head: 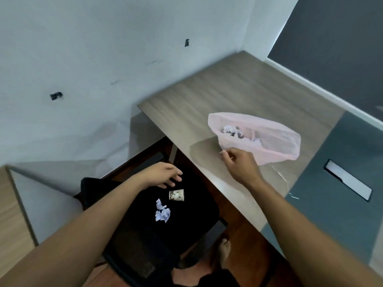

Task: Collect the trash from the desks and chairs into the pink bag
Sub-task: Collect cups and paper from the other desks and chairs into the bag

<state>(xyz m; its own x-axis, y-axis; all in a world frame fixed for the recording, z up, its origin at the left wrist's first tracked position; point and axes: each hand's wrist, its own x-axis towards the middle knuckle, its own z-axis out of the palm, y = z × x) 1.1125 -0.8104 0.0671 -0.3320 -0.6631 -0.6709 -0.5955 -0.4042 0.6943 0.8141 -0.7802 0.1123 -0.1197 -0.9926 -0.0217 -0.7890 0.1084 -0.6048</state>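
Here, a wood-grain bench (238, 96) runs along a pale wall (93, 59) marked with small dark holes, and a dark window blind (335, 48) fills the far corner. The pink bag (269, 139) lies on the bench, translucent, with crumpled paper visible inside. The right hand (241, 164) is at the bag's near edge, its fingers curled; whether they pinch the plastic cannot be told. A grey panel with a cable slot (348, 180) adjoins the bench on the right. Below, a black chair (157, 216) stands on a reddish wooden floor (248, 251). On its seat lie a paper cup (176, 195) on its side and crumpled paper (162, 211). The left hand (163, 175) hovers just beyond the cup, fingers loosely spread, holding nothing.
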